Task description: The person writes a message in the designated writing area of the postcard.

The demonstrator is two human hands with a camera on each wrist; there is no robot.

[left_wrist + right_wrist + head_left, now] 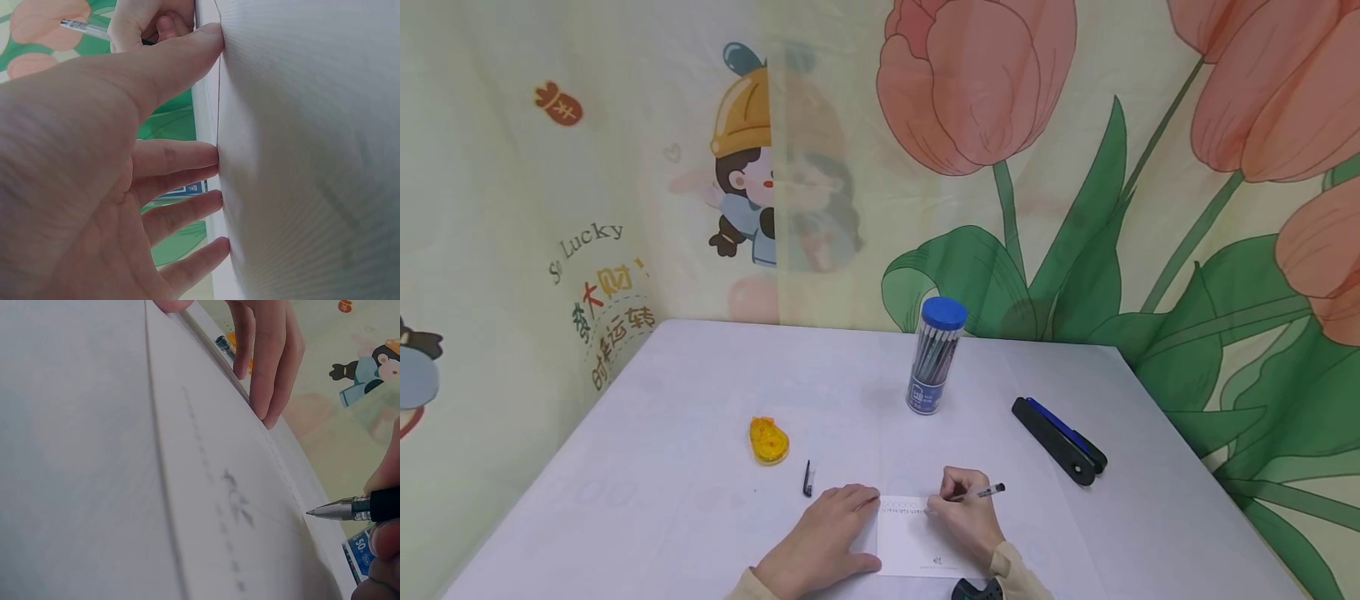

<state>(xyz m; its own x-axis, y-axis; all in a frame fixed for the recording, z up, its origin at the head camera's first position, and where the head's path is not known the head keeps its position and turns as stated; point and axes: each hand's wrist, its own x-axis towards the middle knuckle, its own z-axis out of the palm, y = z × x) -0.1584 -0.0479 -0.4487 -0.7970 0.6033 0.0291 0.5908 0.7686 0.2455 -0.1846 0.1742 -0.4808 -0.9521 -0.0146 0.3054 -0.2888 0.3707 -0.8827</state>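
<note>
Head view: even, diffuse, moderate light, source out of frame; shadows faint, soft on white tabletop (662, 500) around white rectangular paper sheet (910, 542); fine writing on sheet barely resolved. Left wrist: hazy, soft grey shadow beside bare left-hand fingers (181, 214). Right wrist: sheet's grey print blurred; silver conical pen tip (334, 510) over sheet sharper.

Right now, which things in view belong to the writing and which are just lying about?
In use:
pen, held in the right hand
paper, left hand at its edge

Lying about:
stapler
blue-lidded tub
yellow item, kind unclear
small dark cap, possibly the pen's
</note>
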